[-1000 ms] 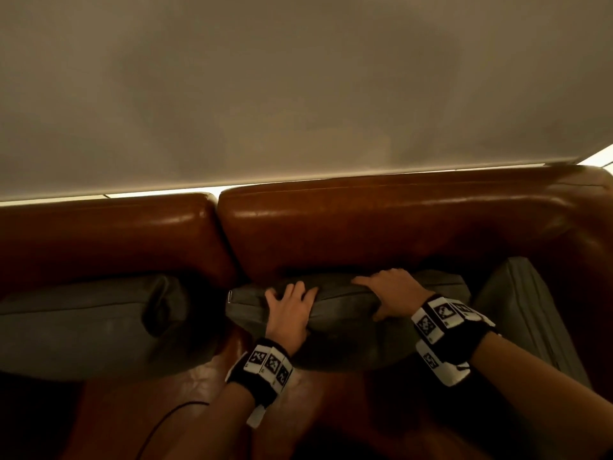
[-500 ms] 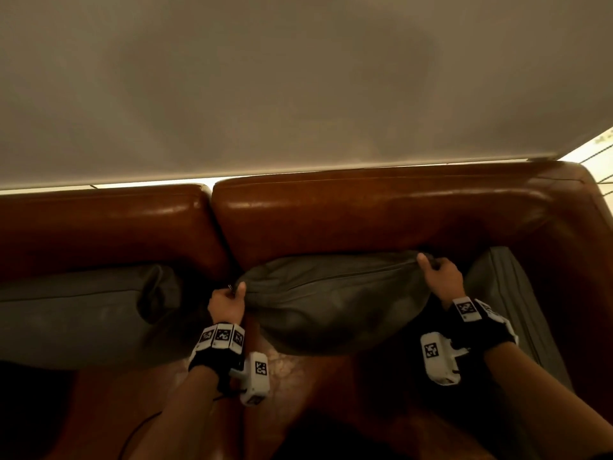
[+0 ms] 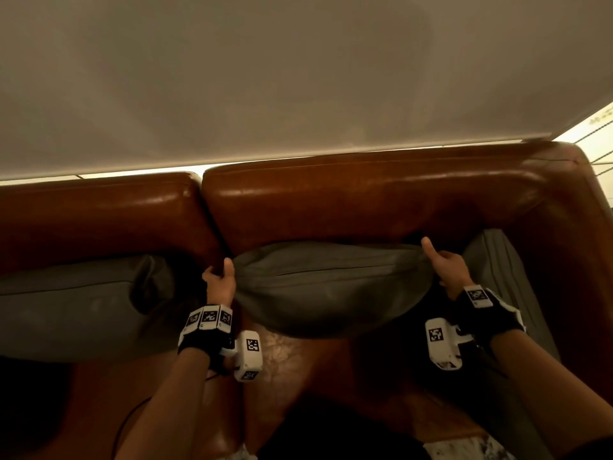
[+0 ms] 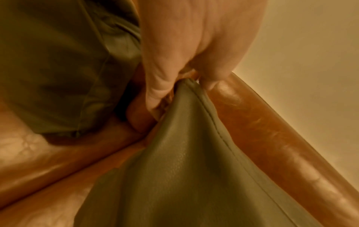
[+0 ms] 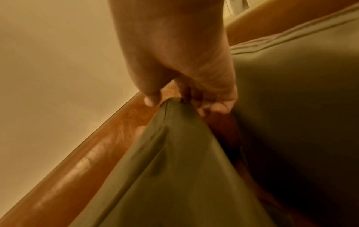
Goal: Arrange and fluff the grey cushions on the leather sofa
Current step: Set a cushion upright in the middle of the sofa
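Both forearms reach forward from the bottom of the head view, each wearing a black wrist strap with white coded tags. The left hand [image 3: 219, 283] sits at about 9 o'clock from centre, thumb pointing to 12, fingers curled and pinching the cushion [image 3: 331, 287] corner (the wrist view shows the corner between thumb and fingers). The right hand [image 3: 447, 270], at 3 o'clock, mirrors it, thumb up, pinching the opposite corner.
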`<control>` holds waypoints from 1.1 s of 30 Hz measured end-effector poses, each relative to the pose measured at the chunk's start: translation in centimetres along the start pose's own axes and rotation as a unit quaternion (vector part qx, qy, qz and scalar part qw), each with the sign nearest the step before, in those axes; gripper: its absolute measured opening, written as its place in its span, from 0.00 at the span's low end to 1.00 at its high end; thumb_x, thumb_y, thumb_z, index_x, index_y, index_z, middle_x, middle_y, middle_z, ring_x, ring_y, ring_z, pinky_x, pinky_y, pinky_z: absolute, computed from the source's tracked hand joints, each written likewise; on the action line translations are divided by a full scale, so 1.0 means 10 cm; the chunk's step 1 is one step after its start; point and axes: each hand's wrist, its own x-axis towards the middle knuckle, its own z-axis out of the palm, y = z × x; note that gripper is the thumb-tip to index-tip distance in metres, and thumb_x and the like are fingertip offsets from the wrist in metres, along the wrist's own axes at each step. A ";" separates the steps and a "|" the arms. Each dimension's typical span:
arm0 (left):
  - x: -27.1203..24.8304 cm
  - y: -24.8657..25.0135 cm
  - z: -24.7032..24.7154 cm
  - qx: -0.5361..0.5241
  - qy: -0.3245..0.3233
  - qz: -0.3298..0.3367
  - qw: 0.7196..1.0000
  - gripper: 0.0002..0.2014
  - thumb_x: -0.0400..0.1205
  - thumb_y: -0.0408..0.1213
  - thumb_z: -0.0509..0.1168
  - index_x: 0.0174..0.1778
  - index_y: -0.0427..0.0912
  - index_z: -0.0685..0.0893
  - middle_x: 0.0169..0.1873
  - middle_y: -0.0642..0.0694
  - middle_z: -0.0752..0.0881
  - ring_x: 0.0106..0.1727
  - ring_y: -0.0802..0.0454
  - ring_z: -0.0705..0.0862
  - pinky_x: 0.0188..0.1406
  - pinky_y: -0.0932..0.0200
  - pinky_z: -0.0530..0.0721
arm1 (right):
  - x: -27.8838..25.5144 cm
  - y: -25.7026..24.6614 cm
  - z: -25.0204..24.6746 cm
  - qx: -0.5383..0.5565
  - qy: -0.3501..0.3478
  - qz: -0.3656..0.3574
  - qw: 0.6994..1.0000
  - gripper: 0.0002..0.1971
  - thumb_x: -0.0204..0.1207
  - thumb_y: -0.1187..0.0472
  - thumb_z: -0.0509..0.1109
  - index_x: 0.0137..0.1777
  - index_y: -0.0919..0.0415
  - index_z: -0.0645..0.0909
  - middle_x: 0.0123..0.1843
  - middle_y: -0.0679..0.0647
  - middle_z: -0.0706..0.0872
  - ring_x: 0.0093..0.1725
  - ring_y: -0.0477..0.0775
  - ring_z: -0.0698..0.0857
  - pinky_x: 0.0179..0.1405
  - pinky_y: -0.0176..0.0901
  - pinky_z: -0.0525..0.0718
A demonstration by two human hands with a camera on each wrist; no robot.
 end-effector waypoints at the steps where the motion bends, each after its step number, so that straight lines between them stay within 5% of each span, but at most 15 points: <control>1: 0.00 0.00 -0.03 0.041 -0.016 0.002 0.999 0.31 0.82 0.57 0.54 0.70 0.33 0.72 0.67 0.34 0.78 0.66 0.35 0.78 0.71 0.40 0.74 | 0.02 0.01 0.02 -0.027 0.013 -0.015 0.999 0.27 0.75 0.37 0.63 0.48 0.65 0.82 0.51 0.63 0.86 0.54 0.64 0.83 0.57 0.54 0.80; 8: -0.05 0.11 -0.21 0.186 0.037 0.132 0.973 0.27 0.85 0.52 0.54 0.49 0.27 0.81 0.53 0.27 0.84 0.59 0.31 0.80 0.60 0.45 0.75 | 0.03 -0.05 -0.03 -0.116 0.098 -0.130 0.980 0.29 0.81 0.45 0.60 0.42 0.77 0.79 0.39 0.71 0.82 0.46 0.69 0.82 0.42 0.47 0.71; 12: -0.01 0.11 -0.07 0.229 0.044 0.097 0.968 0.24 0.86 0.48 0.53 0.62 0.29 0.77 0.62 0.27 0.80 0.65 0.30 0.77 0.63 0.44 0.75 | 0.06 -0.14 0.18 -0.252 0.128 -0.115 0.952 0.19 0.82 0.49 0.60 0.54 0.68 0.77 0.56 0.68 0.81 0.60 0.70 0.78 0.58 0.57 0.72; 15: 0.02 0.09 0.01 0.203 0.052 0.078 0.975 0.20 0.86 0.42 0.52 0.67 0.30 0.74 0.65 0.26 0.77 0.67 0.30 0.75 0.64 0.45 0.73 | -0.14 -0.20 0.68 -0.361 0.163 -0.249 0.884 0.20 0.82 0.50 0.56 0.68 0.60 0.74 0.70 0.63 0.75 0.71 0.66 0.72 0.67 0.64 0.66; 17: 0.00 0.10 0.05 0.208 0.049 0.075 0.974 0.23 0.85 0.48 0.52 0.66 0.33 0.75 0.63 0.28 0.79 0.65 0.30 0.77 0.61 0.44 0.75 | -0.42 -0.29 1.16 -0.336 0.082 -0.377 0.859 0.25 0.81 0.47 0.51 0.72 0.58 0.72 0.74 0.58 0.75 0.75 0.60 0.70 0.71 0.64 0.65; 20: -0.01 0.07 0.10 0.258 0.051 0.118 0.958 0.23 0.83 0.54 0.56 0.58 0.37 0.79 0.56 0.30 0.84 0.59 0.30 0.81 0.54 0.43 0.79 | -0.73 -0.35 1.84 -0.330 -0.135 -0.421 0.834 0.26 0.85 0.48 0.49 0.81 0.54 0.58 0.84 0.49 0.60 0.84 0.50 0.54 0.80 0.63 0.46; 23: 0.02 0.01 0.12 0.276 0.061 0.151 0.947 0.18 0.84 0.50 0.55 0.55 0.40 0.79 0.51 0.31 0.85 0.54 0.30 0.82 0.47 0.44 0.80 | -0.73 -0.20 2.09 -0.404 -0.172 -0.440 0.783 0.27 0.84 0.44 0.40 0.83 0.50 0.52 0.85 0.45 0.55 0.85 0.48 0.48 0.82 0.62 0.37; 27: 0.08 -0.03 0.08 0.304 0.052 0.159 0.938 0.19 0.85 0.52 0.52 0.55 0.42 0.79 0.50 0.32 0.85 0.53 0.31 0.83 0.47 0.43 0.80 | -0.29 0.14 1.58 -0.422 -0.057 -0.380 0.821 0.29 0.81 0.44 0.34 0.81 0.43 0.55 0.84 0.44 0.59 0.84 0.49 0.54 0.81 0.56 0.41; 31: 0.06 0.00 0.17 0.310 0.055 0.159 0.936 0.19 0.85 0.53 0.52 0.55 0.42 0.79 0.51 0.32 0.85 0.53 0.30 0.83 0.47 0.43 0.80 | 0.04 0.35 0.87 -0.454 0.021 -0.299 0.839 0.34 0.80 0.41 0.31 0.81 0.51 0.59 0.82 0.49 0.64 0.83 0.52 0.58 0.79 0.53 0.37; 33: 0.05 0.02 0.19 0.301 0.070 0.157 0.938 0.20 0.85 0.54 0.52 0.55 0.42 0.79 0.51 0.32 0.85 0.53 0.30 0.83 0.47 0.43 0.80 | 0.09 0.37 0.67 -0.451 0.075 -0.257 0.851 0.31 0.82 0.43 0.37 0.81 0.54 0.61 0.82 0.53 0.66 0.83 0.58 0.59 0.79 0.56 0.39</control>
